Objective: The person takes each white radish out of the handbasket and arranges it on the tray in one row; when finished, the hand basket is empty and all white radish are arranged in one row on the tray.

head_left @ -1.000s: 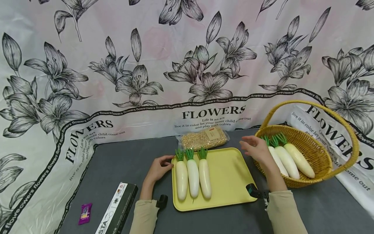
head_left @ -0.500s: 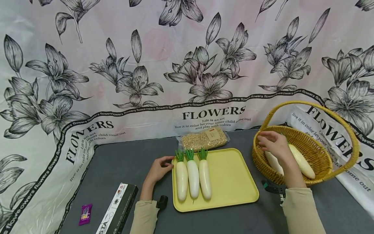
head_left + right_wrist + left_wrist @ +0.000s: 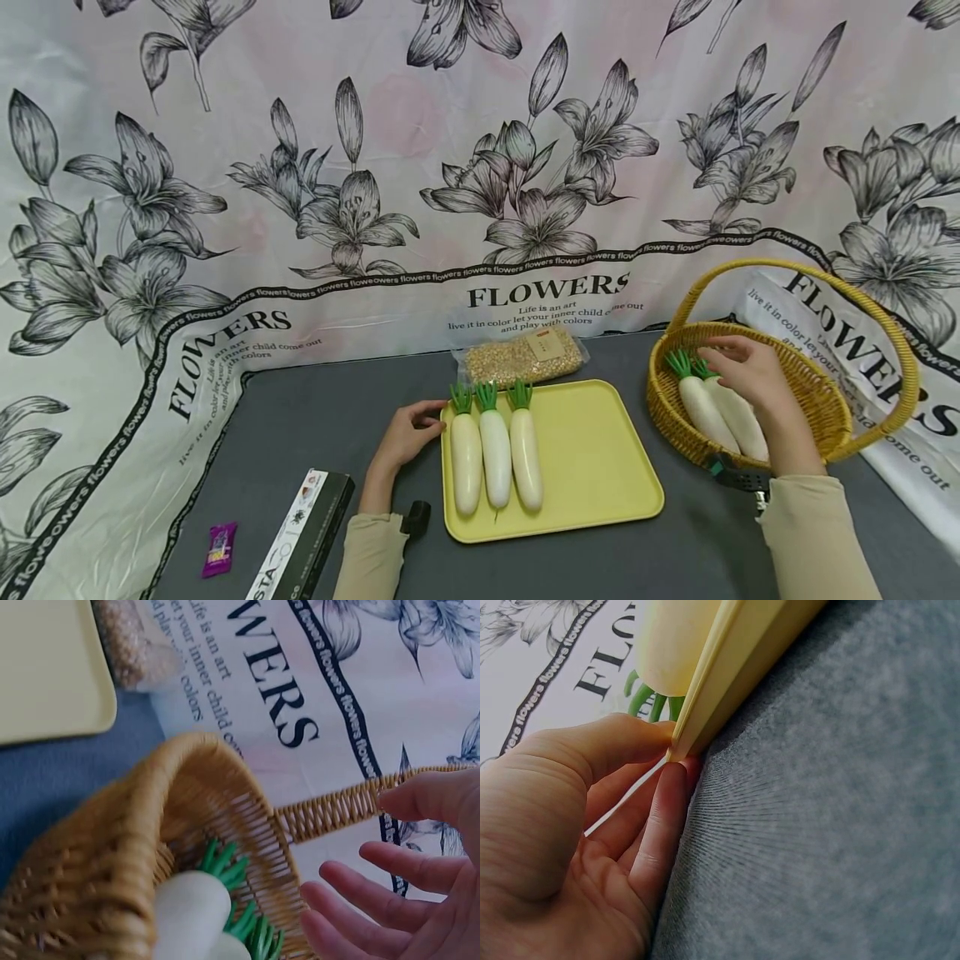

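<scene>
My left hand (image 3: 408,432) pinches the left edge of the yellow tray (image 3: 592,454); in the left wrist view its thumb (image 3: 622,742) lies at the rim with fingers against the side. Three white radishes (image 3: 496,458) with green tops lie side by side on the tray's left half. Over the wicker basket (image 3: 663,417) my right hand (image 3: 753,379) hovers with spread, relaxed fingers and holds nothing. Below it, white radishes (image 3: 705,412) lie in the basket, green tops toward the back; the hand and forearm hide part of them. The right wrist view shows their green tops (image 3: 225,866) beneath the fingers.
The basket's tall arched handle (image 3: 795,265) rises around the right hand's area. A clear bag of grains (image 3: 517,358) lies behind the tray. At the left are a long black-and-white box (image 3: 303,533) and a small purple packet (image 3: 219,550). A flower-printed cloth (image 3: 375,317) hangs behind.
My right hand has moved right, from beside the tray to over the basket's right-hand radish, uncovering the two to its left. My left hand and the tray have stayed still.
</scene>
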The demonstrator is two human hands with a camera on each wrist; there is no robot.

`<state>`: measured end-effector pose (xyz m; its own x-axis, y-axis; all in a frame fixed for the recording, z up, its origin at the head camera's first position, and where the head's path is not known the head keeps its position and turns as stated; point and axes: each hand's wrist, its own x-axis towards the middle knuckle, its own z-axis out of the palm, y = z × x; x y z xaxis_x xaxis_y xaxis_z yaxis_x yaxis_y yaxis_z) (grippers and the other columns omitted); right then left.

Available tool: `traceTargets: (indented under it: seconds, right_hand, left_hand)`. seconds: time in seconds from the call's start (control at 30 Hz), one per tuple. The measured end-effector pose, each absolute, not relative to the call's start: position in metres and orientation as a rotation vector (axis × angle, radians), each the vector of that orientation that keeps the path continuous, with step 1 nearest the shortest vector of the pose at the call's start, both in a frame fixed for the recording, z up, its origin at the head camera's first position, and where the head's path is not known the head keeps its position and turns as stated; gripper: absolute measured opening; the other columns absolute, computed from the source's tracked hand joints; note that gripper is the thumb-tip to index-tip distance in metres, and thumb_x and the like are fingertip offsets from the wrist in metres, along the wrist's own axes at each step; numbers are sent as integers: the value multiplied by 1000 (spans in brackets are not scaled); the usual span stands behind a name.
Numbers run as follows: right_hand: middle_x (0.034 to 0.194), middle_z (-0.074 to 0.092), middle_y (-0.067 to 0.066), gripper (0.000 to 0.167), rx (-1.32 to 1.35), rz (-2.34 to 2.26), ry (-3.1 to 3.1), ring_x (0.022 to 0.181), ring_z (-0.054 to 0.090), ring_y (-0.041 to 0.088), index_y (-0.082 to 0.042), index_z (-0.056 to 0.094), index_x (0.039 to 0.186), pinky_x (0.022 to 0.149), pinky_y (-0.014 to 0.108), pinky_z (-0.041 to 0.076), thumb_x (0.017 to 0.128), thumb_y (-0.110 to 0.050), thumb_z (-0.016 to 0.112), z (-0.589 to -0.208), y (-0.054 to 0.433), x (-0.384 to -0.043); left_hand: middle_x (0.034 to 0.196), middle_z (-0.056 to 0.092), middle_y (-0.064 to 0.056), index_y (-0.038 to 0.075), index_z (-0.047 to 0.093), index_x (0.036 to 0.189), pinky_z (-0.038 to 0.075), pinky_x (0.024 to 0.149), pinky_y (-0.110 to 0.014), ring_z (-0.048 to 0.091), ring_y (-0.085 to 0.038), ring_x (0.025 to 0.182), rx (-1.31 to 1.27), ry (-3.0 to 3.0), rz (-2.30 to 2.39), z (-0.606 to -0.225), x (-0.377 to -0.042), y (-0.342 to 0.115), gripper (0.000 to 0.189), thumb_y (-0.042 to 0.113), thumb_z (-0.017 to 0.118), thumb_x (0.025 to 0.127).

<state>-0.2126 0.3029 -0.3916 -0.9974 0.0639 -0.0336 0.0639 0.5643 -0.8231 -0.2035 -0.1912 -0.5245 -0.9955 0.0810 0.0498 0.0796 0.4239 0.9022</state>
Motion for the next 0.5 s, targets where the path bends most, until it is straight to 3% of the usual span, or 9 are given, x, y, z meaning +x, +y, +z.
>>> traceTargets:
  seconds: [0.1,0.2,0.3,0.5]
  right_hand:
    - [135,43,39,70,-160,1380,-2843,96,62,28,11,38,144,79,43,52,102,-44,46,-393,312,-214]
    - [136,38,41,72,-187,1318,-2900,114,47,52,14,36,143,86,56,46,102,-44,44,-393,320,-215]
    - [135,36,43,72,-190,1260,-2966,118,41,57,17,35,142,89,61,42,103,-42,43,-393,327,-214]
    - [133,38,44,73,-173,1205,-3052,115,43,57,21,35,139,88,60,43,102,-42,44,-396,338,-216]
  left_hand:
    - [115,69,-10,9,70,123,52,80,-39,67,-19,89,147,2643,1687,-524,-203,-191,35,5,72,89]
    - [116,68,-10,9,70,123,52,80,-39,66,-19,89,155,2639,1695,-524,-204,-190,35,5,72,89]
    - [117,68,-10,9,70,123,52,81,-39,67,-20,90,163,2641,1695,-524,-204,-190,35,5,72,89]
    - [117,68,-10,9,70,124,52,80,-39,66,-20,90,160,2637,1695,-524,-204,-191,35,5,72,89]
